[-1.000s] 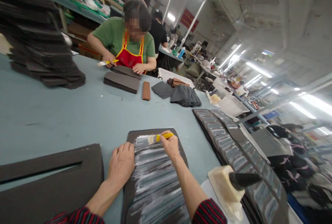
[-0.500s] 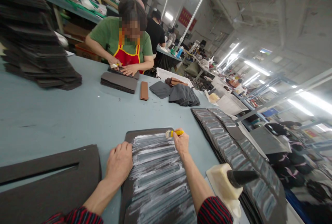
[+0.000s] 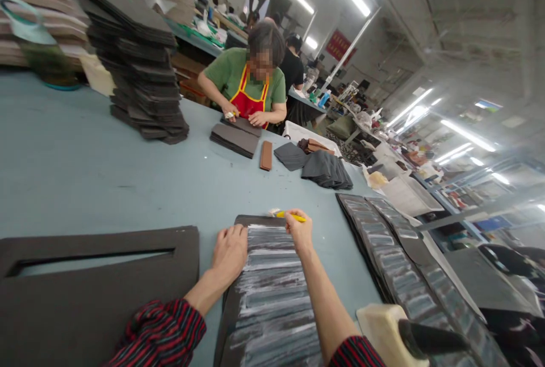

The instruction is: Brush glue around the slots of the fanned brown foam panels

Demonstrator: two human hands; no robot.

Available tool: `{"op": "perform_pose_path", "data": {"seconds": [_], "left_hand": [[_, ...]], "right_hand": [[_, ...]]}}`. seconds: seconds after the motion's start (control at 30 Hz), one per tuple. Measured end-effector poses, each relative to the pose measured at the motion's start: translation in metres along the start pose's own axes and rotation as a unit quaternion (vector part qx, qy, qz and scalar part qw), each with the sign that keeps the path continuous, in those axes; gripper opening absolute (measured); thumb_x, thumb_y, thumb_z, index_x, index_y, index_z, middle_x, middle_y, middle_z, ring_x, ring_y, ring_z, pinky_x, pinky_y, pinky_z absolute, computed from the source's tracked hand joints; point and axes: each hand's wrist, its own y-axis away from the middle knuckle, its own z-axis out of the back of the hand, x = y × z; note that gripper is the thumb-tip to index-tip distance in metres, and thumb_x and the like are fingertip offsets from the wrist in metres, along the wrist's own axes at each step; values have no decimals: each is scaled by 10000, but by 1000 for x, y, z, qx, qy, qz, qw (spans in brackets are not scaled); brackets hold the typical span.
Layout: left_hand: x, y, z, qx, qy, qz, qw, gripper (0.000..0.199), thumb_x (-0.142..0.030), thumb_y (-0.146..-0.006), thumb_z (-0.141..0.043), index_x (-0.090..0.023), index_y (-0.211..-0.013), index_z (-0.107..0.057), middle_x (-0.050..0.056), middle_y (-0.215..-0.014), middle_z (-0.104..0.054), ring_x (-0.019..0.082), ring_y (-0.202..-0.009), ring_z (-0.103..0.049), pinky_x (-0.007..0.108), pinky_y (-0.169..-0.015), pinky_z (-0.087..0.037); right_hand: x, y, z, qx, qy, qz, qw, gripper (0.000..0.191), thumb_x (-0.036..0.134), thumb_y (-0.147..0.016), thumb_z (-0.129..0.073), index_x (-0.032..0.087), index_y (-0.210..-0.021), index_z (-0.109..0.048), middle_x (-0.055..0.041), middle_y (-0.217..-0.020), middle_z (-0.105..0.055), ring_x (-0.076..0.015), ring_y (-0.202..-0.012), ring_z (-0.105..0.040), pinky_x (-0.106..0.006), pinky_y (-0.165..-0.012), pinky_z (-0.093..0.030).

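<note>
The left hand [image 3: 230,254] lies flat on a dark foam sheet [image 3: 272,299] streaked with white paste, its fingers close together. The right hand [image 3: 299,232] pinches a yellow brush [image 3: 290,216] at the sheet's top edge; the bristles look too blurry to see well. The sheet lies on a blue table [image 3: 106,185], near a long pile of sheets [image 3: 395,259].
</note>
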Motion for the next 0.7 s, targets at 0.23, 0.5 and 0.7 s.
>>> {"op": "perform_pose_path", "data": {"seconds": [0.23,0.5,0.7], "left_hand": [[-3,3,-3,9,-40,3,999,365,-73,-886,-319,-126,-1114,-598,136,-1039,-600,230,-1019,-508,382,-914,-351],[-3,1,-1,10,-41,6,999,359,-74,-874,-329,-120,-1109,-596,136,-1044,-592,241,-1004,-510,386,-891,-357],[-1,2,-1,12,-40,-7,999,301,-134,-874,-391,-139,-1089,-601,127,-1043,-588,248,-1007,-505,391,-896,-352]], "right_hand": [[-4,-3,-53,47,64,35,996,298,339,-657,-531,156,-850,-665,39,-508,-545,-119,-464,-481,-219,-481,-368],[2,-6,-46,37,154,106,982,229,326,-666,-508,190,-764,-664,44,-527,-550,-122,-497,-472,-226,-511,-348],[-30,-39,21,-50,168,35,984,253,301,-601,-490,175,-765,-636,52,-468,-529,-141,-469,-490,-234,-503,-356]]}}
